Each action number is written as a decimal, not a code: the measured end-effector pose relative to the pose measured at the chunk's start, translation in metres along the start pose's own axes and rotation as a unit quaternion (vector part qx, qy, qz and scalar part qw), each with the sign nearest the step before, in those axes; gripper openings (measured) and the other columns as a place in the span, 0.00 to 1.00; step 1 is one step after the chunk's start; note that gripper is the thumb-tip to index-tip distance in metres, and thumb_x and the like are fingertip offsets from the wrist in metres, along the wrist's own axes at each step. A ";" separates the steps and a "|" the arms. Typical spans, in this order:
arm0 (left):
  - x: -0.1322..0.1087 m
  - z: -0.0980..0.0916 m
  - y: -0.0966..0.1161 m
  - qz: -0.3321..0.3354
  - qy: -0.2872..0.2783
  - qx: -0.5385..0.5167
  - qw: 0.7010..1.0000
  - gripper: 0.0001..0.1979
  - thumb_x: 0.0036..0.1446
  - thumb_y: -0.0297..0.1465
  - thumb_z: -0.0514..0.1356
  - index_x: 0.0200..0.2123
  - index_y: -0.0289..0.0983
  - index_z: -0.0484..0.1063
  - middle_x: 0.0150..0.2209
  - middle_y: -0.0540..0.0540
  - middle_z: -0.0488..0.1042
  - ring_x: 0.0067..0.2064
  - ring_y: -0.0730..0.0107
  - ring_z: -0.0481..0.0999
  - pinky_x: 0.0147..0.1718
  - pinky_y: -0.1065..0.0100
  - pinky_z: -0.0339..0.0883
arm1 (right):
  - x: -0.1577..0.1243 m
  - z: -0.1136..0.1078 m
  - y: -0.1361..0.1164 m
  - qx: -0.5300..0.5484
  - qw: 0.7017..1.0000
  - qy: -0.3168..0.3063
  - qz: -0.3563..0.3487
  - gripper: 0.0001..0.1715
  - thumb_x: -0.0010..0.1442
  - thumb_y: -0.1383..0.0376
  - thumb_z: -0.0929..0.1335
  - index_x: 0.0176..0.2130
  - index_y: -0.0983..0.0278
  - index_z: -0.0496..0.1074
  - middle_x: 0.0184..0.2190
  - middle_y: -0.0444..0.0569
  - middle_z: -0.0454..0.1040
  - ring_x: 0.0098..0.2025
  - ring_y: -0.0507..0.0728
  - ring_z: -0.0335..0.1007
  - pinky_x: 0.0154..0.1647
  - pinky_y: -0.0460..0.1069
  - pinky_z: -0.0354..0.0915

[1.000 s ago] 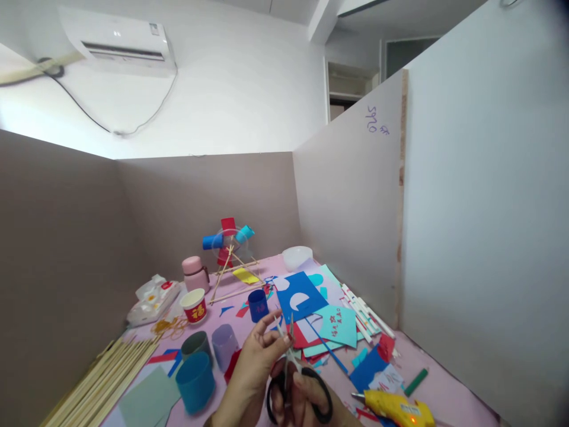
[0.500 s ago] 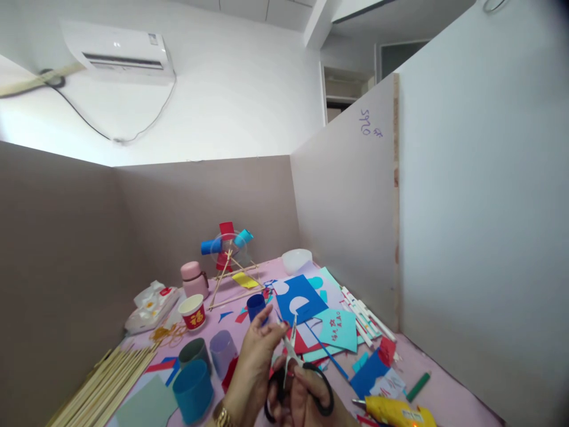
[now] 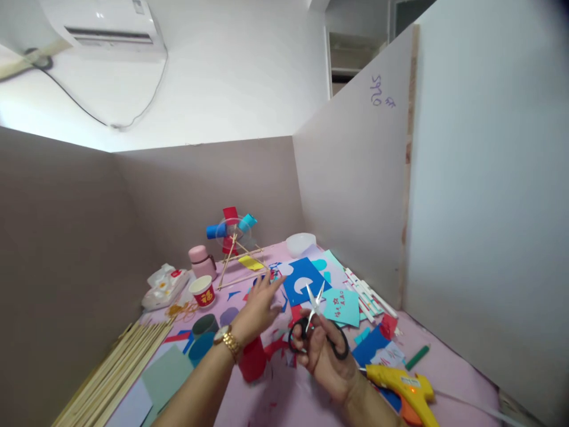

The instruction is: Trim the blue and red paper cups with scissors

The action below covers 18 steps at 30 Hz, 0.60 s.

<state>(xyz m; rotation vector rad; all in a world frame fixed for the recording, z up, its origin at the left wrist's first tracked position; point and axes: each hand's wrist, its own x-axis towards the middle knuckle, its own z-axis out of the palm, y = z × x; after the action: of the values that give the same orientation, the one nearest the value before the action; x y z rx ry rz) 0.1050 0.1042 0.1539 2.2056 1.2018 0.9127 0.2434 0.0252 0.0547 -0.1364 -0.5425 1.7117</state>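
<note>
My right hand point(image 3: 326, 356) holds black-handled scissors point(image 3: 315, 302), their blades spread and pointing up and away. To the left of it, my left hand point(image 3: 260, 305) reaches over the pink table with fingers apart and nothing visible in them. Just beyond its fingertips lies a blue sheet point(image 3: 306, 279) with white round shapes. A red paper cylinder point(image 3: 252, 360) stands below my left wrist. Beside that wrist are a teal cylinder point(image 3: 202, 348) and a dark green one point(image 3: 205, 325), partly hidden by my forearm.
A wheel model on a stick frame point(image 3: 233, 234) stands at the back, near a pink flask point(image 3: 202, 263) and a paper cup point(image 3: 202, 290). Wooden sticks point(image 3: 120, 373) lie left. At right are markers point(image 3: 362, 295), a green pencil point(image 3: 418, 357) and a yellow glue gun point(image 3: 400, 379).
My hands have separated; the left has moved off the scissors area with its fingers spread. The scissors' blades are wider apart. The camera view has tilted down.
</note>
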 end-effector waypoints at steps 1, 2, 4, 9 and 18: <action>-0.002 -0.006 0.001 0.001 -0.005 0.024 1.000 0.12 0.58 0.34 0.59 0.46 0.40 0.72 0.51 0.43 0.74 0.49 0.59 0.74 0.48 0.50 0.68 | 0.001 -0.002 0.000 0.005 1.000 0.016 0.002 0.20 0.49 0.51 0.74 0.39 0.59 0.72 0.28 0.44 0.75 0.29 0.53 0.68 0.24 0.44 0.56; -0.003 -0.014 0.001 -0.007 0.005 0.044 0.999 0.13 0.59 0.35 0.58 0.46 0.38 0.71 0.47 0.44 0.76 0.44 0.61 0.76 0.45 0.51 0.70 | 0.001 -0.004 0.000 0.008 0.999 0.032 0.005 0.20 0.49 0.52 0.74 0.38 0.59 0.72 0.28 0.44 0.75 0.29 0.53 0.68 0.23 0.43 0.57; -0.010 -0.029 -0.001 -0.007 0.025 0.072 0.997 0.17 0.60 0.36 0.57 0.51 0.38 0.67 0.49 0.43 0.74 0.45 0.60 0.76 0.44 0.50 0.70 | 0.002 -0.007 0.002 0.008 0.998 0.059 0.014 0.21 0.48 0.52 0.75 0.38 0.60 0.73 0.27 0.44 0.75 0.27 0.52 0.68 0.23 0.43 0.57; -0.038 -0.048 -0.024 -0.025 -0.008 0.132 0.991 0.15 0.60 0.35 0.57 0.50 0.39 0.69 0.52 0.43 0.73 0.51 0.57 0.73 0.50 0.47 0.66 | 0.000 -0.009 0.010 -0.024 0.993 0.104 0.038 0.22 0.47 0.53 0.76 0.38 0.62 0.73 0.25 0.44 0.75 0.25 0.51 0.68 0.20 0.41 0.56; -0.055 -0.029 -0.035 -0.143 -0.089 0.242 0.956 0.13 0.58 0.35 0.59 0.45 0.37 0.71 0.47 0.44 0.75 0.45 0.60 0.76 0.45 0.51 0.70 | -0.001 -0.012 0.031 -0.133 0.979 0.145 0.058 0.28 0.43 0.50 0.77 0.38 0.64 0.72 0.22 0.42 0.73 0.22 0.49 0.66 0.17 0.41 0.55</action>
<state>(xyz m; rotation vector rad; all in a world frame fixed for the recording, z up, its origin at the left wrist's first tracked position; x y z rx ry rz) 0.0421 0.0776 0.1319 2.3173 1.7360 0.3152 0.2204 0.0236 0.0305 -0.6104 -0.5505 1.6864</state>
